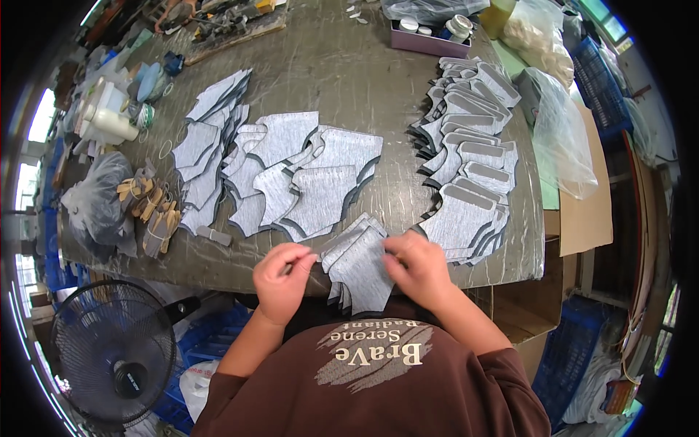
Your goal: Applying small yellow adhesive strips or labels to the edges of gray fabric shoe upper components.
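At the table's near edge lies a small stack of grey heathered fabric cut pieces (357, 266) with dark undersides, fanned and overhanging toward me. My right hand (419, 266) grips the stack's right edge, thumb and fingers bent together. Beside the left edge, my left hand (280, 280) is closed in a pinch; whatever is between the fingertips is too small to make out. Farther left, overlapping piles of similar cut pieces (320, 193) spread over the table. To the right, a long fanned row of cut pieces (466, 211) carries darker grey strips (480, 173).
Bundles of tan-and-grey strips (149, 211) and a plastic bag (102, 204) lie on the table's left. A purple tray (429, 44) with jars stands at the back. Below left is a black fan (113, 353); a cardboard box (586, 182) stands right.
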